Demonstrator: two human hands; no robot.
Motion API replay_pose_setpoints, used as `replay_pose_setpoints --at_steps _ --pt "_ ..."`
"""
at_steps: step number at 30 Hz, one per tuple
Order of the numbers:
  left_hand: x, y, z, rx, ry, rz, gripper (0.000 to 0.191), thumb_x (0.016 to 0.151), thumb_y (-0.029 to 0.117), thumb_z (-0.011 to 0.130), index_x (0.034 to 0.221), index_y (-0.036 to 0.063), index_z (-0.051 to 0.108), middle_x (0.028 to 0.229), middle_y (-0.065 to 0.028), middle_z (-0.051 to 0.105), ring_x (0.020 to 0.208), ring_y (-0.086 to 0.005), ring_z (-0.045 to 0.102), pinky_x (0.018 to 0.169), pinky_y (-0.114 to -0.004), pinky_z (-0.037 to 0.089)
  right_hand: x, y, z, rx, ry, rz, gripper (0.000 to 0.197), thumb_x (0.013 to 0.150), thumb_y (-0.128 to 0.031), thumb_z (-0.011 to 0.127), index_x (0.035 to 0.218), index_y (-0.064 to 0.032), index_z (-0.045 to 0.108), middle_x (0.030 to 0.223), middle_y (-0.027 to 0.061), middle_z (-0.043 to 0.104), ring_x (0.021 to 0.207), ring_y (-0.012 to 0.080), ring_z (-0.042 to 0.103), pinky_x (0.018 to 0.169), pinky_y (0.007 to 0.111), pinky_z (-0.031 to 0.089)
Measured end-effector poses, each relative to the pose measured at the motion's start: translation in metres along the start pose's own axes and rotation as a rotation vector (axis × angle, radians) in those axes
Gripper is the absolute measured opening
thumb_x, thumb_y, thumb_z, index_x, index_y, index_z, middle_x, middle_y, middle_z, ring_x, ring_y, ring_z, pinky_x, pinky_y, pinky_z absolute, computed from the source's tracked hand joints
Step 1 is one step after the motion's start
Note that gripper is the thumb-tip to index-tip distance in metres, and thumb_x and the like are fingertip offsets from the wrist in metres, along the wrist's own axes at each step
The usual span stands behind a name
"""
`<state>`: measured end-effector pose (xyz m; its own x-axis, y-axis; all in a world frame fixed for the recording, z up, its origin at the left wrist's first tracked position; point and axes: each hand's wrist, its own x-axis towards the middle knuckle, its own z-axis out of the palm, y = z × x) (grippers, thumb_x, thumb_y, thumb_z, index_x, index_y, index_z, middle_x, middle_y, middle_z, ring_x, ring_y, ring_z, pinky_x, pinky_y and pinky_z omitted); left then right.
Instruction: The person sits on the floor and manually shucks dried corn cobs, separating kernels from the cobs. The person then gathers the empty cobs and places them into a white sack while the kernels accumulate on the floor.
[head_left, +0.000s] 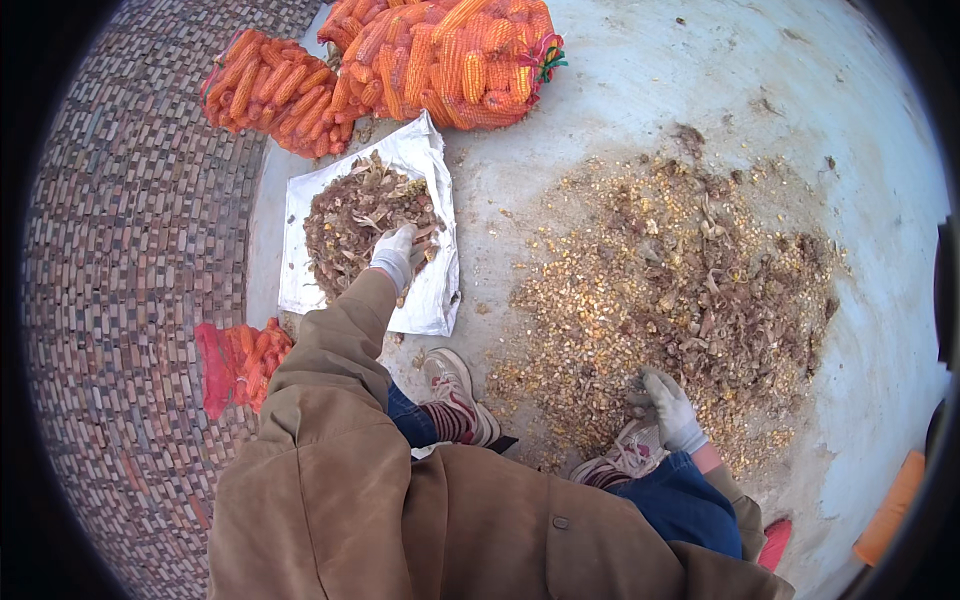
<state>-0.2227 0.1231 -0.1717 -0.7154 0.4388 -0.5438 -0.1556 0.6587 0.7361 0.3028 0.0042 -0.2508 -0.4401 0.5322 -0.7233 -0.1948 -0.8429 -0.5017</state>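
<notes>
My left hand (396, 253), in a white work glove, reaches over a heap of dry corn husks and chaff (352, 214) and touches its near right side. Its soiled fingers are spread, and I see nothing gripped in them. The heap lies on a white woven sack (441, 304) spread flat on the concrete. My right hand (667, 409), gloved too, is low beside my right shoe, at the near edge of a wide scatter of loose corn kernels (577, 322). Its fingers are apart and slightly bent, with nothing visible in them. Brown chaff and husk pieces (720, 315) cover the scatter's right part.
Beyond the sack lie orange mesh bags of corn cobs (450, 64) (274, 94). A smaller red mesh bag with cobs (251, 360) lies at left. Brick paving (135, 262) borders the concrete (637, 75). My shoes (454, 386) stand between the sack and the kernels. An orange object (890, 506) sits at far right.
</notes>
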Motion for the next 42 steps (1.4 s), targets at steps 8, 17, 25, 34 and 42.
replay_pose_setpoints --at_steps 8,17,25,34,42 --pt "-0.07 -0.08 0.122 0.448 -0.425 0.072 0.048 0.095 0.029 0.065 0.133 0.0033 0.055 0.114 -0.0076 0.065 0.093 -0.0199 0.067 0.075 -0.032 0.056 -0.007 -0.036 -0.026 -0.153 -0.02 -0.139 0.058 0.1 -0.044 0.061 0.142 -0.0056 0.049 0.117 0.0078 0.064 0.102 0.0197 0.069 0.077 0.031 0.055" --pt "-0.085 -0.003 0.302 1.052 -0.432 0.854 0.07 0.086 0.041 0.067 0.141 0.0024 0.05 0.145 -0.0282 0.047 0.138 -0.0405 0.043 0.116 -0.043 0.036 0.03 -0.144 -0.223 -0.275 1.075 -0.76 0.053 0.097 -0.028 0.068 0.138 0.0016 0.053 0.13 0.0148 0.062 0.119 0.0202 0.059 0.105 0.035 0.046" --pt "-0.1 0.028 0.376 1.266 -0.421 0.846 0.084 0.085 0.046 0.068 0.151 0.0047 0.036 0.155 -0.0291 0.031 0.143 -0.0417 0.037 0.118 -0.042 0.034 0.084 -0.237 -0.23 -1.002 1.355 -0.036 0.092 0.081 -0.071 0.063 0.157 -0.0315 0.031 0.167 0.0107 0.019 0.152 0.0374 0.019 0.119 0.058 0.025" --pt "-0.093 0.047 0.407 1.313 -0.439 0.888 0.088 0.083 0.049 0.069 0.154 0.0108 0.035 0.16 -0.0261 0.026 0.144 -0.0407 0.036 0.118 -0.042 0.034 0.139 -0.206 -0.136 -1.313 0.713 -0.502 0.03 0.094 -0.03 0.061 0.121 -0.019 0.065 0.123 0.0115 0.061 0.115 0.0333 0.059 0.1 0.043 0.049" --pt "-0.081 0.08 0.495 1.415 -0.406 1.029 0.09 0.084 0.065 0.06 0.158 0.0264 0.028 0.164 -0.0249 0.017 0.148 -0.0459 0.026 0.119 -0.05 0.032 -0.011 -0.118 -0.094 -1.371 0.515 -0.884 0.051 0.083 -0.024 0.073 0.131 -0.0131 0.06 0.135 0.0105 0.058 0.12 0.0324 0.057 0.098 0.046 0.046"
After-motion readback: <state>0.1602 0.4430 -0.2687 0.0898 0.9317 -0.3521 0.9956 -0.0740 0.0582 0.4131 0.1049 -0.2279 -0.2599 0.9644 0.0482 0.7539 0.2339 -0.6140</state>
